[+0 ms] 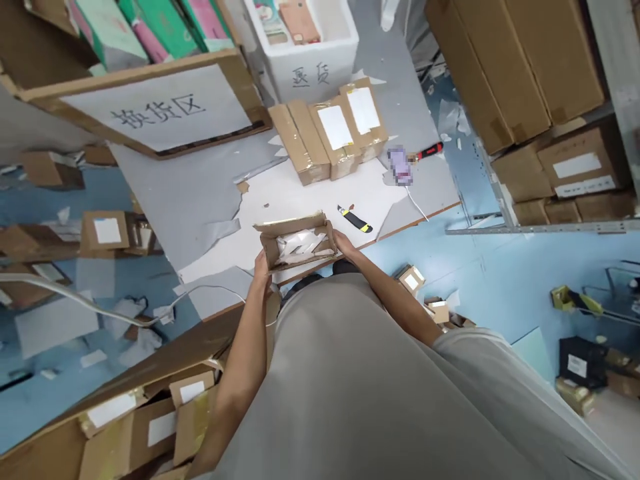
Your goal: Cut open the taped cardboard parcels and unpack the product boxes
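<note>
Between my two hands is an opened cardboard box (270, 250) with crumpled white packing (300, 245) inside. My left hand (261, 267) grips its left end, and my right hand (343, 244) holds the right end. The box is at the table's near edge, its top flaps apart. What lies under the white packing is hidden. A black and yellow utility knife (356, 219) lies on the table just beyond my right hand. Behind it stand several closed cardboard boxes (325, 140) with white labels.
A purple phone-like item (400, 165) on a cable and a red-black handled tool (429, 152) lie at the right. A foam bin (310, 67) and a large carton (150, 107) stand at the back. Shelves of boxes (570, 160) flank the right; a box-filled carton (150, 427) sits lower left.
</note>
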Tool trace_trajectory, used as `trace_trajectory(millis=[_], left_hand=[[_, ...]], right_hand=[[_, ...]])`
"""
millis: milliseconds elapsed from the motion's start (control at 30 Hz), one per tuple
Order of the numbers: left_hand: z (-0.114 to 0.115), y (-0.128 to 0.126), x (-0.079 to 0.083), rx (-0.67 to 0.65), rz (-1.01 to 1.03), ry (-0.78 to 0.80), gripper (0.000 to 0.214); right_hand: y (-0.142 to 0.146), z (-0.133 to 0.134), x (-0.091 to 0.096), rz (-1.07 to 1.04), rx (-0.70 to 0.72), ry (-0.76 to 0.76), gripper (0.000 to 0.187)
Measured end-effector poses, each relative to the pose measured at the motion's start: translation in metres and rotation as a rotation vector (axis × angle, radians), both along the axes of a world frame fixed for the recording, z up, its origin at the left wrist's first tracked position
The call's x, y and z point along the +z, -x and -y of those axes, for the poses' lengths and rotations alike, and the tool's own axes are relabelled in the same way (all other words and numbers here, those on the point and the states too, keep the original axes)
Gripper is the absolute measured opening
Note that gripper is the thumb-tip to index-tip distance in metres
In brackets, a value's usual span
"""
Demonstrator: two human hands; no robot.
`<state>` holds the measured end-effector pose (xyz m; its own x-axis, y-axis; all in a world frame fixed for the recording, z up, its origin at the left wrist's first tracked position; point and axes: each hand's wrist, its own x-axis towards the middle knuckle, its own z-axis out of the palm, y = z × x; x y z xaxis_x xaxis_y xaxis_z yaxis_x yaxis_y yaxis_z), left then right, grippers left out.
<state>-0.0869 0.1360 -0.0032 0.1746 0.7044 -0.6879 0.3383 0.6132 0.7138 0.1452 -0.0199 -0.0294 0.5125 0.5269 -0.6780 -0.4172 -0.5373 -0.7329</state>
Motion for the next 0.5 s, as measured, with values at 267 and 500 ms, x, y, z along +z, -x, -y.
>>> trace_trajectory(millis=[267, 500], left_hand=[[0.007, -0.042, 0.009, -0.305, 0.039, 0.012, 0.041], [0.062, -0.108, -0.013, -0.758, 0.119, 0.069, 0.05]], right_hand=[[0.031, 0.094, 0.015, 0.124, -0.368, -0.053, 0.04], [0.098, 0.219, 0.017, 0.181, -0.789, 0.037, 0.046]])
